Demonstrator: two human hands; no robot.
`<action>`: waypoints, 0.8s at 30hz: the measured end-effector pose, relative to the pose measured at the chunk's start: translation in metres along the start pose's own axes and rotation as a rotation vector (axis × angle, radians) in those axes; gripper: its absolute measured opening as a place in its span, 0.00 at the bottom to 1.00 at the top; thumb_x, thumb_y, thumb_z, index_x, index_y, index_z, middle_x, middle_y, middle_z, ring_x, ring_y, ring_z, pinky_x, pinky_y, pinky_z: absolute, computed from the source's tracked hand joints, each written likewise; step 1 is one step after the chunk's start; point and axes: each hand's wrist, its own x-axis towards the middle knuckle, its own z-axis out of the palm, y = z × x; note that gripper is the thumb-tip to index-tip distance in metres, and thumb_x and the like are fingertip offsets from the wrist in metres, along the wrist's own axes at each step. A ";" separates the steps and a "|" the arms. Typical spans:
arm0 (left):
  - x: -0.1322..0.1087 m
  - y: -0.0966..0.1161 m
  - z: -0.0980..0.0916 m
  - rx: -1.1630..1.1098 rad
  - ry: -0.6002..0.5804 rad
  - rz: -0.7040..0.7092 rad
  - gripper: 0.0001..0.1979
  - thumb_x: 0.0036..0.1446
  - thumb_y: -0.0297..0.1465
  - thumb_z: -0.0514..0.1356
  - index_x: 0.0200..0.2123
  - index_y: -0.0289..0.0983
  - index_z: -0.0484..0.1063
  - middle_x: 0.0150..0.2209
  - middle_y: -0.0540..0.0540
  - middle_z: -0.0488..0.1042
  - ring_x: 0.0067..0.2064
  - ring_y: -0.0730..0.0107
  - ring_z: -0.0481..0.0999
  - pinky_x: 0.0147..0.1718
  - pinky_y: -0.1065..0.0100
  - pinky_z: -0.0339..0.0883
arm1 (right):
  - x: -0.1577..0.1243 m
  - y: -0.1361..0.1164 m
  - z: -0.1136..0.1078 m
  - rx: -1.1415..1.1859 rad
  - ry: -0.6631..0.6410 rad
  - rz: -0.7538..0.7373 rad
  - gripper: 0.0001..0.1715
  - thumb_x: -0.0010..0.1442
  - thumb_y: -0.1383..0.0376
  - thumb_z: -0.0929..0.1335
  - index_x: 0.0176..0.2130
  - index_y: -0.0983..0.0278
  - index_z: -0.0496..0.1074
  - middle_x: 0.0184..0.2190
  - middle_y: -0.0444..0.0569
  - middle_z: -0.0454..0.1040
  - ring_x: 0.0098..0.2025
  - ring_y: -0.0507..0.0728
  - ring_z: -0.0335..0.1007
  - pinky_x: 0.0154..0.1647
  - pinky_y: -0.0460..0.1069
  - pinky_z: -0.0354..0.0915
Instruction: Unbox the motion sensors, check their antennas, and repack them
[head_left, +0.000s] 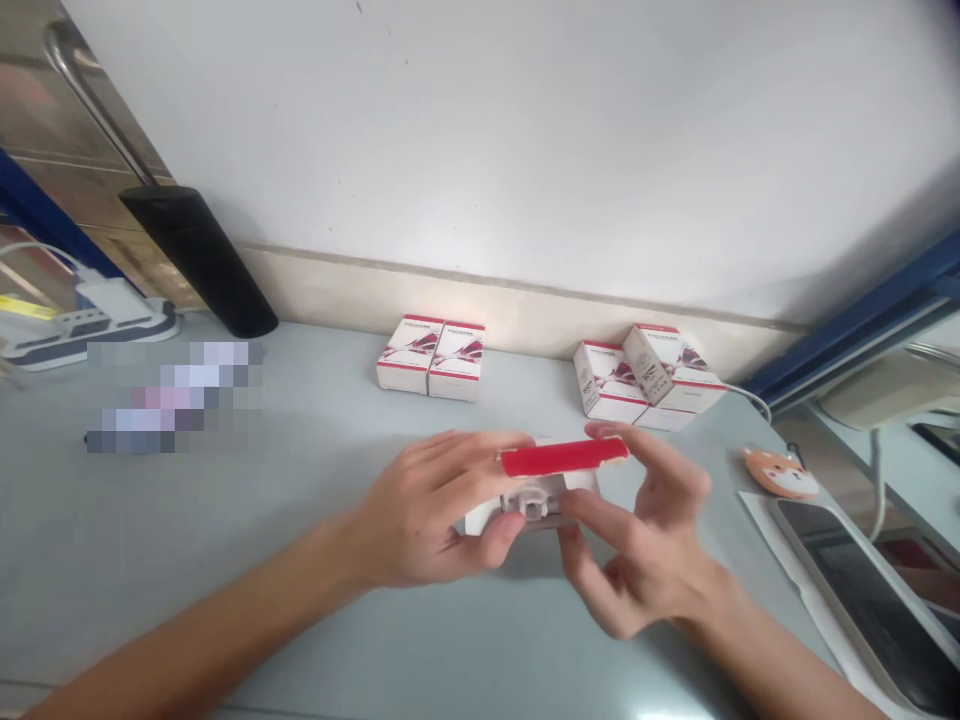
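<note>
Both my hands hold a small white box (pixel 534 500) with its red lid flap (pixel 564 456) raised, just above the pale table (pixel 225 560). My left hand (pixel 427 520) grips the box's left end, thumb underneath and fingers over the top. My right hand (pixel 645 540) pinches the right side, with the forefinger on the red flap's edge and the thumb at the box front.
Two pairs of white-and-red boxes (pixel 431 357) (pixel 645 378) stand by the wall. A black cylinder (pixel 199 260) leans at the back left beside a white power strip (pixel 90 320). On the right lie an orange fox-faced object (pixel 780 473) and a dark tablet (pixel 870 590).
</note>
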 end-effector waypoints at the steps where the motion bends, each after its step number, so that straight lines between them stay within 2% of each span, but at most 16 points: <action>1: -0.001 0.000 0.001 0.002 -0.015 -0.021 0.16 0.62 0.33 0.62 0.53 0.46 0.78 0.54 0.43 0.84 0.48 0.58 0.86 0.50 0.58 0.80 | 0.000 0.000 0.000 0.018 0.010 0.017 0.25 0.47 0.71 0.68 0.46 0.56 0.70 0.63 0.54 0.54 0.58 0.68 0.70 0.49 0.63 0.73; 4: -0.004 -0.002 0.002 0.012 0.053 0.032 0.25 0.60 0.36 0.67 0.61 0.47 0.75 0.51 0.44 0.85 0.44 0.58 0.86 0.47 0.59 0.80 | -0.001 0.001 -0.001 0.053 0.072 0.071 0.20 0.47 0.70 0.69 0.41 0.57 0.66 0.59 0.55 0.60 0.52 0.67 0.72 0.42 0.60 0.72; 6: -0.006 -0.004 0.001 -0.009 0.137 0.034 0.32 0.58 0.38 0.70 0.65 0.46 0.71 0.50 0.43 0.85 0.43 0.58 0.86 0.45 0.60 0.80 | -0.001 0.003 0.000 0.046 0.078 0.114 0.20 0.51 0.69 0.70 0.44 0.57 0.65 0.56 0.56 0.64 0.50 0.66 0.72 0.42 0.60 0.71; 8: -0.008 -0.005 0.000 -0.081 0.169 -0.082 0.37 0.56 0.41 0.72 0.68 0.44 0.69 0.52 0.41 0.84 0.46 0.55 0.85 0.46 0.61 0.80 | 0.000 0.006 0.002 0.050 0.053 0.179 0.20 0.56 0.68 0.69 0.48 0.57 0.65 0.54 0.57 0.68 0.51 0.67 0.71 0.45 0.61 0.72; 11: -0.006 -0.003 0.000 -0.271 0.148 -0.362 0.41 0.58 0.42 0.72 0.71 0.44 0.63 0.59 0.39 0.79 0.54 0.52 0.82 0.50 0.62 0.80 | -0.001 0.009 0.007 0.088 0.064 0.314 0.14 0.64 0.67 0.67 0.50 0.58 0.65 0.57 0.59 0.68 0.58 0.68 0.69 0.53 0.64 0.71; 14: -0.002 -0.004 0.004 -0.412 0.153 -0.560 0.38 0.64 0.42 0.67 0.73 0.47 0.58 0.65 0.41 0.73 0.63 0.53 0.77 0.58 0.59 0.76 | -0.002 0.009 0.013 0.205 0.021 0.403 0.15 0.68 0.67 0.67 0.54 0.59 0.66 0.58 0.59 0.71 0.59 0.66 0.71 0.56 0.63 0.70; 16: -0.002 -0.006 0.007 -0.387 0.165 -0.624 0.34 0.69 0.43 0.61 0.74 0.47 0.57 0.70 0.40 0.66 0.69 0.52 0.69 0.64 0.55 0.71 | -0.003 0.008 0.015 0.315 -0.032 0.454 0.19 0.69 0.67 0.67 0.58 0.58 0.66 0.58 0.57 0.74 0.57 0.64 0.73 0.54 0.60 0.71; 19: -0.004 -0.011 0.011 -0.233 0.191 -0.598 0.32 0.70 0.45 0.59 0.72 0.44 0.61 0.76 0.40 0.50 0.77 0.47 0.53 0.73 0.46 0.56 | -0.004 0.005 0.016 0.392 -0.035 0.497 0.21 0.71 0.67 0.66 0.61 0.57 0.66 0.57 0.55 0.76 0.53 0.62 0.75 0.50 0.57 0.72; 20: -0.005 -0.012 0.011 -0.205 0.185 -0.564 0.30 0.69 0.44 0.60 0.71 0.44 0.64 0.77 0.40 0.48 0.78 0.46 0.50 0.75 0.44 0.51 | -0.004 0.004 0.016 0.392 -0.033 0.494 0.21 0.71 0.67 0.65 0.62 0.56 0.66 0.55 0.54 0.77 0.51 0.61 0.75 0.49 0.57 0.72; 22: -0.005 -0.012 0.010 -0.250 0.154 -0.514 0.27 0.69 0.44 0.61 0.68 0.43 0.68 0.76 0.39 0.55 0.77 0.45 0.53 0.75 0.42 0.50 | -0.004 0.004 0.015 0.375 -0.036 0.474 0.23 0.72 0.67 0.65 0.64 0.56 0.66 0.52 0.53 0.77 0.48 0.61 0.74 0.49 0.57 0.72; 24: -0.003 -0.011 0.007 -0.413 0.129 -0.534 0.26 0.69 0.45 0.61 0.65 0.42 0.70 0.69 0.37 0.69 0.71 0.46 0.67 0.70 0.45 0.62 | -0.003 0.004 0.012 0.348 -0.050 0.443 0.24 0.72 0.67 0.65 0.65 0.56 0.67 0.50 0.53 0.76 0.47 0.60 0.74 0.48 0.57 0.72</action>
